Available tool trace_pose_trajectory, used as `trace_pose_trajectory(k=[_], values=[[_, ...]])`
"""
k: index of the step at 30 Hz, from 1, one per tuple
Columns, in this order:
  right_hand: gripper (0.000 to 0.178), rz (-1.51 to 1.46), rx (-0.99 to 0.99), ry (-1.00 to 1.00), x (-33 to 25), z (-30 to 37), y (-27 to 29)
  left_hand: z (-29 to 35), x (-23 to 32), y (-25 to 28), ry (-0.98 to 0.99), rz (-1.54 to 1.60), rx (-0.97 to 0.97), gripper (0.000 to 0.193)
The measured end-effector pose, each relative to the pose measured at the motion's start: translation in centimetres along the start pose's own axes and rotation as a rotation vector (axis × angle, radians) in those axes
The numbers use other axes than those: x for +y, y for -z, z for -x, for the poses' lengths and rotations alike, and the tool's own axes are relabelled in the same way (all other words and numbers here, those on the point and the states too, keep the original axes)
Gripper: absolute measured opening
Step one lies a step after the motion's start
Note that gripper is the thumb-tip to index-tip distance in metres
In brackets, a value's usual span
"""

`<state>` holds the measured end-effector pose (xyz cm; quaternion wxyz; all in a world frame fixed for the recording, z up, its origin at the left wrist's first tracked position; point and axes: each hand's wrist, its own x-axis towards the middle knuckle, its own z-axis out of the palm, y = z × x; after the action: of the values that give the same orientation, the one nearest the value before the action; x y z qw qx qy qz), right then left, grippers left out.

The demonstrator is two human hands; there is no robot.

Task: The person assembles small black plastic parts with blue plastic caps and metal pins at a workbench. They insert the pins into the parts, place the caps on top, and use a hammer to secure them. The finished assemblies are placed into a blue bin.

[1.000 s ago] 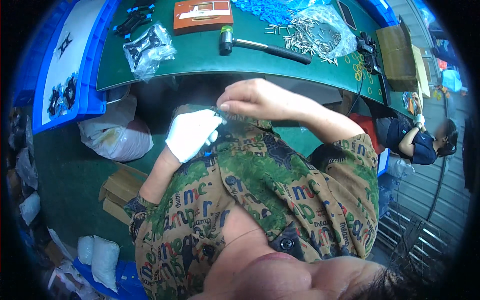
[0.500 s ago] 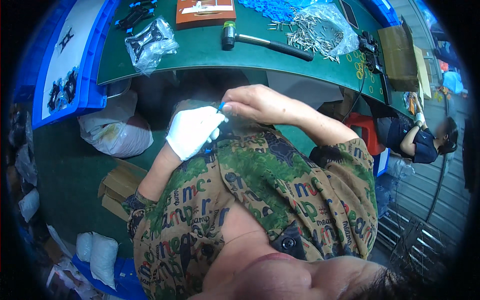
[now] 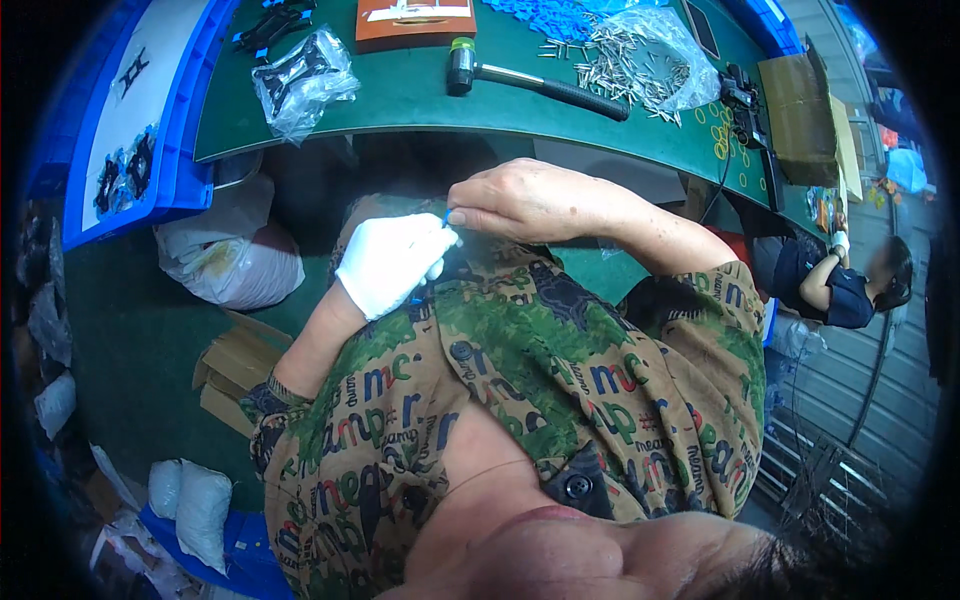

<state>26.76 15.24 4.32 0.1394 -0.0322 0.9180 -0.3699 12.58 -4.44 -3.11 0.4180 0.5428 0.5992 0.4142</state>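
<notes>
Dark rectangular phone (image 3: 702, 28) on green-topped table (image 3: 390, 108); open brown cardboard box (image 3: 797, 120) nr its R end; bulging, stained white plastic sack (image 3: 245, 268) below, L; dark-topped co-worker (image 3: 832, 285) far R.

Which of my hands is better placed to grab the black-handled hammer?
Likely right: your bare right hand is nearer the hammer on the green table; your white-gloved left hand sits farther back.
</notes>
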Motion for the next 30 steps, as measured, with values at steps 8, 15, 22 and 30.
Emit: trace_pose_trajectory(k=[8,15,22,30], values=[[0.027,0.067,0.047,0.015,-0.7,0.4,-1.4,0.2,0.1,-0.6,0.138,0.113,-0.028,0.024],[0.042,-0.961,-0.381,-0.276,2.3,-1.7,-1.9,-0.3,0.1,1.0,0.167,0.501,-0.094,0.034],[0.04,-0.656,0.146,-0.185,2.2,-0.3,0.7,0.5,-1.9,6.2,0.213,0.843,-0.08,0.051],[0.024,0.742,0.583,-0.351,13.4,4.6,8.1,-2.0,-2.6,5.9,0.135,0.809,0.147,0.065]])
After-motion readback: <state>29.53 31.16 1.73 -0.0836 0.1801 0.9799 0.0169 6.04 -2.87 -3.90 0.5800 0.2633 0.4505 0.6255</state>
